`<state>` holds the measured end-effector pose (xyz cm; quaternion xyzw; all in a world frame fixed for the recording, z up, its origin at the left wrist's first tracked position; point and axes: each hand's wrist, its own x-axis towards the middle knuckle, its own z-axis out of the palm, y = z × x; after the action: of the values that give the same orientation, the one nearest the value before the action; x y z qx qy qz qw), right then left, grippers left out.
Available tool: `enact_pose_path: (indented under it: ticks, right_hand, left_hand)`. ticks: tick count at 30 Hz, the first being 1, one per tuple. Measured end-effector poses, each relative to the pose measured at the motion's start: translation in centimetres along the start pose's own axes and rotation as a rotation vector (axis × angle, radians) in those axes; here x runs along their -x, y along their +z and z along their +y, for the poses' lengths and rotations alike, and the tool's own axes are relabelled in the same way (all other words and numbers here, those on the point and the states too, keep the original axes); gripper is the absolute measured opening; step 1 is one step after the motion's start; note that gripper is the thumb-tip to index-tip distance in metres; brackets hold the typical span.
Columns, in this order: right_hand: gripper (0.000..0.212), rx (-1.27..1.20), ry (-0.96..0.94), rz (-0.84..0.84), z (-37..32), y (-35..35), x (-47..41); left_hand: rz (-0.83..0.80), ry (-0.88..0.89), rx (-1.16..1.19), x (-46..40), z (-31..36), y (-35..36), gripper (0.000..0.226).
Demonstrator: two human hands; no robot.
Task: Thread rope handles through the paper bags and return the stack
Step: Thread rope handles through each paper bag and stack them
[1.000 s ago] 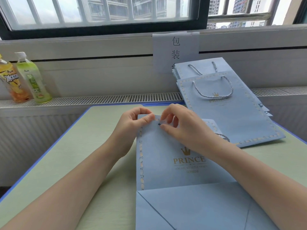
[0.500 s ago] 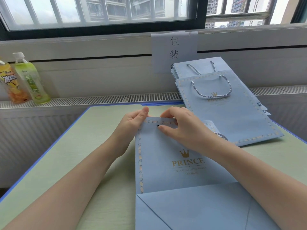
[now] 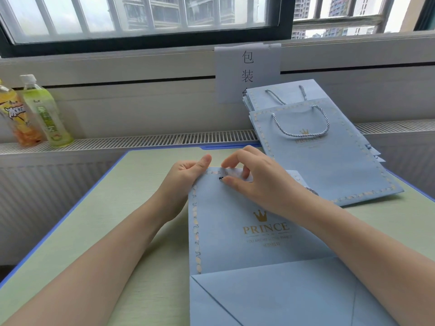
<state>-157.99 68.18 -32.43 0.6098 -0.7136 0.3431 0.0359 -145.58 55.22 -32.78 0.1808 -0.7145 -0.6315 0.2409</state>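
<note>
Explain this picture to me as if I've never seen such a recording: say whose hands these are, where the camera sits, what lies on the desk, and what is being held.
There is no machine here. A person wears one camera on the head, looking forward and down, so both arms reach in from the bottom.

On the green desk lies a flat blue paper bag printed PRINCE. The left hand pinches its top left corner. The right hand works at a small dark hole near the top edge; its fingertips touch the paper there. A bit of rope shows behind the right wrist.

At the far right lies a stack of finished bags with rope handles. Two drink bottles stand on the ledge at left.
</note>
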Motion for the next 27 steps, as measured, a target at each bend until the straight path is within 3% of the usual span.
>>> enact_pose_path:
  ticks: [4, 9, 16, 24, 27]
  right_hand:
    - [0.005, -0.003, -0.031, -0.012, -0.1, 0.1, 0.1]
    - [0.003, 0.025, -0.067, -0.029, 0.0, 0.8, 0.1]
    - [0.003, 0.072, -0.073, 0.07, -1.0, 1.7, 0.3]
    - [0.009, 0.061, -0.105, 0.039, -0.8, 0.9, 0.3]
    - [0.011, 0.068, -0.114, 0.029, -0.8, 0.8, 0.3]
  left_hand:
    - [0.009, 0.005, 0.018, 0.1, 0.0, -0.1, 0.032]
    - [-0.058, -0.034, -0.044, 0.1, 0.0, -0.1, 0.037]
    - [-0.029, -0.093, -0.08, 0.0, 0.1, -0.1, 0.051]
    - [-0.04, -0.065, -0.004, 0.0, -0.2, 0.1, 0.055]
    - [-0.01, -0.025, 0.01, 0.0, -0.3, 0.3, 0.046]
